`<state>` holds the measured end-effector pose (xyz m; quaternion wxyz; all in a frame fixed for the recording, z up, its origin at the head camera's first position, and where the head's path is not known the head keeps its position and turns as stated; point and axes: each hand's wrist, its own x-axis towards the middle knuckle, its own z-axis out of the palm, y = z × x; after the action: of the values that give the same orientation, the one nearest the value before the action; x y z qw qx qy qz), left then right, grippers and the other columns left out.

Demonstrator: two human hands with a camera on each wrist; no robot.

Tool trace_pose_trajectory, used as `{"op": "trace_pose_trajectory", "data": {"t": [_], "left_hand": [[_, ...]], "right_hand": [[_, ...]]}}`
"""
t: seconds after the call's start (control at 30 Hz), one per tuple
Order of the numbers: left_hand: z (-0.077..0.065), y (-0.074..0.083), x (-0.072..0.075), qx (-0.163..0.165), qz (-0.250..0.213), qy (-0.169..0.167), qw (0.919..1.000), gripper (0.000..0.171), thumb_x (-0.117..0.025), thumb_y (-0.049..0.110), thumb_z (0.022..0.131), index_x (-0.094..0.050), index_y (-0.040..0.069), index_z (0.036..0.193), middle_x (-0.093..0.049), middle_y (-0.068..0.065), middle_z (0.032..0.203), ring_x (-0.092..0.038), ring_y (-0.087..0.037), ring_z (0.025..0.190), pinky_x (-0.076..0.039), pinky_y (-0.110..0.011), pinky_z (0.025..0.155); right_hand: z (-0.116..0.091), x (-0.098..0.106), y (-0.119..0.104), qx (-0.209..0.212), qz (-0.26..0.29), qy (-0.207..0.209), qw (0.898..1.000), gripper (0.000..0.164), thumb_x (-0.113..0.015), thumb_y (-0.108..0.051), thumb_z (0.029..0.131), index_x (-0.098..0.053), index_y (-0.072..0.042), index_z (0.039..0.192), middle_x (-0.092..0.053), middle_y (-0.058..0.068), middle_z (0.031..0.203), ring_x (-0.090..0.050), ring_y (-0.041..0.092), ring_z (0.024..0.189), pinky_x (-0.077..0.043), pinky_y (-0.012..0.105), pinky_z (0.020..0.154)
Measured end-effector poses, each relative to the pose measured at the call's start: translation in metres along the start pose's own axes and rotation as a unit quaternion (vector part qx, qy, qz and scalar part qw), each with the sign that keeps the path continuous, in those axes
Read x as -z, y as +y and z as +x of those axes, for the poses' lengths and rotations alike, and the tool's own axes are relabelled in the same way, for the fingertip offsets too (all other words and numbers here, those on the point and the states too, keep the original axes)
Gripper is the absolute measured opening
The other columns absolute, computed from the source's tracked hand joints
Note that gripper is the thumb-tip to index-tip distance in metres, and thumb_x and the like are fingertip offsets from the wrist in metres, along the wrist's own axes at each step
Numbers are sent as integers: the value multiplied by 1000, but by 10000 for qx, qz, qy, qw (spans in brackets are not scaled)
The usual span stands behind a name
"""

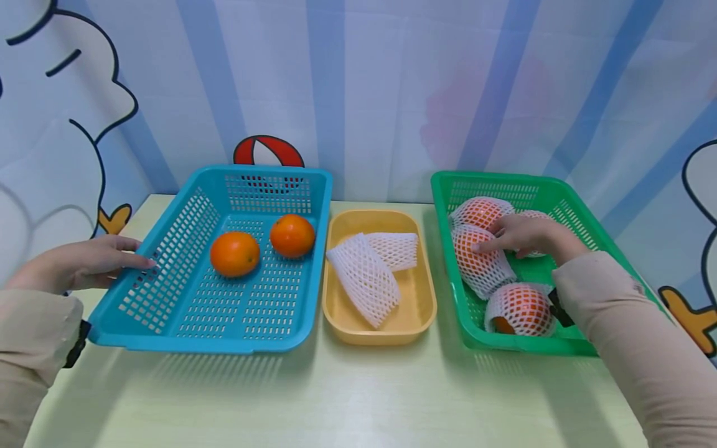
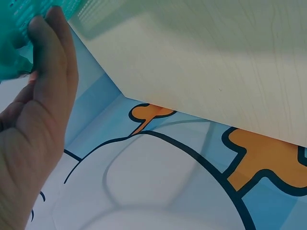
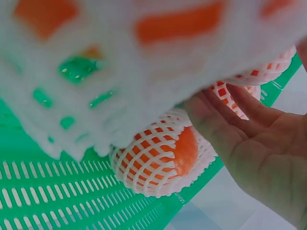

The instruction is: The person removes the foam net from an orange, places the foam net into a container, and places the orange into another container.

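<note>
My left hand [image 1: 103, 260] grips the left rim of a blue plastic basket [image 1: 254, 344], which holds two bare oranges [image 1: 235, 254]. At the right, a green plastic basket [image 1: 504, 180] contains several oranges in white foam nets. My right hand [image 1: 526, 235] reaches into it and holds a netted orange [image 1: 483, 264] by its upper side, thumb on the mesh. That same netting fills the top of the right wrist view, close to the lens. Another netted orange [image 1: 523, 309] lies nearer the front, its net leaving part of the peel bare.
Between the baskets stands a shallow yellow tray [image 1: 381, 338] with two loose white foam nets [image 1: 366, 280] in it. All three containers rest on a pale wooden table [image 1: 358, 398]. Behind them hangs a blue and white cartoon-printed cloth [image 1: 370, 93].
</note>
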<state>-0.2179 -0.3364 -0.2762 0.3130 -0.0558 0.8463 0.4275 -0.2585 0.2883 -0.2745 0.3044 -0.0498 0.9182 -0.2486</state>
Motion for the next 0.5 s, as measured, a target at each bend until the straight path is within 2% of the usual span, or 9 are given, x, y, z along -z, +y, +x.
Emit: {"op": "trace_pose_trajectory", "data": {"t": [0.07,0.17,0.37,0.5], "left_hand": [[0,0,0,10,-13,-15,10000,56,-49,17,97,-22,-17,133,-66,-1,91,-66,-22,84,-53,-41,81],[0,1,1,20,-26,-47,10000,57,-48,17,97,-21,-17,133,-66,-1,92,-66,-21,84,-53,-41,81],[1,0,1,26,-38,-61,10000,58,-49,17,97,-19,-17,134,-66,0,92,-66,-21,84,-53,-42,81],[1,0,1,36,-14,-30,10000,57,-49,16,97,-20,-17,133,-66,0,90,-66,-21,83,-53,-41,81]], "right_hand": [[1,0,1,-17,99,-130,9999,89,-59,-52,86,-23,11,138,-26,32,138,-31,46,126,-40,53,96],[2,-2,2,-26,234,-306,9993,93,-59,-52,85,-18,12,140,-22,33,141,-28,46,128,-38,52,98],[4,-8,1,74,324,-534,9980,110,-62,-49,85,11,10,142,7,32,148,-4,48,135,-27,57,104],[5,-12,0,248,225,-469,9983,113,-64,-47,84,16,8,141,15,31,148,8,49,134,-15,59,107]]}}
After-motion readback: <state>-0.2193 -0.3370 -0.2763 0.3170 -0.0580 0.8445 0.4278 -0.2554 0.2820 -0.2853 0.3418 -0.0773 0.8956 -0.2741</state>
